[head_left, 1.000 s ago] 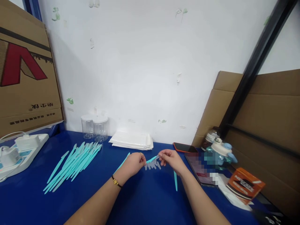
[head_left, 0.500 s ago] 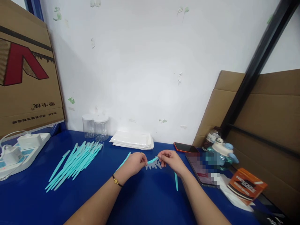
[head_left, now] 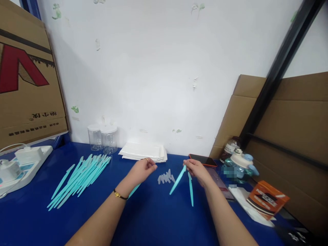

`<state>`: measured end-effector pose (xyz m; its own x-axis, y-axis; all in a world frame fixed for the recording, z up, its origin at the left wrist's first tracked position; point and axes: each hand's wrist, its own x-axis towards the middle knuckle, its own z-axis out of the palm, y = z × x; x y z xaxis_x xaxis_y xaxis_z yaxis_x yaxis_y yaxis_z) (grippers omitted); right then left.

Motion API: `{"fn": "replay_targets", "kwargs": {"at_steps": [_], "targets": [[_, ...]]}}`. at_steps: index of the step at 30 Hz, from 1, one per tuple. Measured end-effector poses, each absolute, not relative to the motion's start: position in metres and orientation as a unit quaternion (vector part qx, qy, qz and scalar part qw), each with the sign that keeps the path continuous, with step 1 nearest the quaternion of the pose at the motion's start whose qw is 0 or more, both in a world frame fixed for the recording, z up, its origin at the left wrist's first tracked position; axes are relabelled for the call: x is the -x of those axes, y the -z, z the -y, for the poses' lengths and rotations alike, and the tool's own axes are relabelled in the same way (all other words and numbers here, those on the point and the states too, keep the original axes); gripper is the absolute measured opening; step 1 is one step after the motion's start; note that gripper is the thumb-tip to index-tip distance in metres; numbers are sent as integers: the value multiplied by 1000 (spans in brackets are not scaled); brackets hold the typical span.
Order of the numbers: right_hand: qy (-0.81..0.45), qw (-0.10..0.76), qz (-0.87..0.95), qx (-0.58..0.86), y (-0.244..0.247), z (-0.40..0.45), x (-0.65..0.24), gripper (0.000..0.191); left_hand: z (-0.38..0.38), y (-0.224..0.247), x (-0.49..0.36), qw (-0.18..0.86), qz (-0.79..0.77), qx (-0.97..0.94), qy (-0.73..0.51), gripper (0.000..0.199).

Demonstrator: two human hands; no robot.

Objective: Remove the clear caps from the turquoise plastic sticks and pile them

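My right hand (head_left: 196, 169) pinches one end of a turquoise eyebrow razor (head_left: 177, 181), whose slim handle slants down to the left over the table. My left hand (head_left: 144, 171) hovers left of centre with its fingers curled in; whether something small is between them is hidden. Between the hands lies a small pile of clear plastic caps (head_left: 166, 177). Another turquoise razor (head_left: 191, 191) rests below my right hand, and one more (head_left: 134, 190) is partly covered by my left wrist. A large heap of capped razors (head_left: 82, 179) is spread on the left.
On the blue table (head_left: 159, 222), two clear jars (head_left: 109, 141) and a white stack of packets (head_left: 143, 152) stand by the wall. A power strip (head_left: 38, 167) sits at left. Rightward are phones (head_left: 202, 160), a teal teapot-shaped bottle (head_left: 239, 169) and an orange box (head_left: 268, 200).
My hands have moved apart from above the caps. The razor, held level between both hands before, now hangs slanted from my right hand alone.
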<state>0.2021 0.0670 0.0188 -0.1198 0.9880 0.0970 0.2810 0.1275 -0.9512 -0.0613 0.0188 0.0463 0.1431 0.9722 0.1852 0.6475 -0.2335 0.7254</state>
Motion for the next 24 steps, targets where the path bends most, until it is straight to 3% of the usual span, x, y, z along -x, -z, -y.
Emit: {"fn": "replay_targets", "kwargs": {"at_steps": [4,10,16,22,24], "targets": [[-275,330,669,607,-1,-83,-226,30,-24,-45,97,179,-655,-699,-226,24],[-207,336,688,609,1,-82,-217,14,-19,-39,95,104,-702,-695,-121,17],[-215,284,764,539,-6,-63,-181,13,-14,-41,80,63,-704,-703,-73,12],[-211,234,768,558,0,-59,-166,1,-10,-45,74,47,-710,-700,-55,12],[-204,234,766,563,0,-58,-165,5,-9,-47,72,41,-711,-700,-54,14]]}}
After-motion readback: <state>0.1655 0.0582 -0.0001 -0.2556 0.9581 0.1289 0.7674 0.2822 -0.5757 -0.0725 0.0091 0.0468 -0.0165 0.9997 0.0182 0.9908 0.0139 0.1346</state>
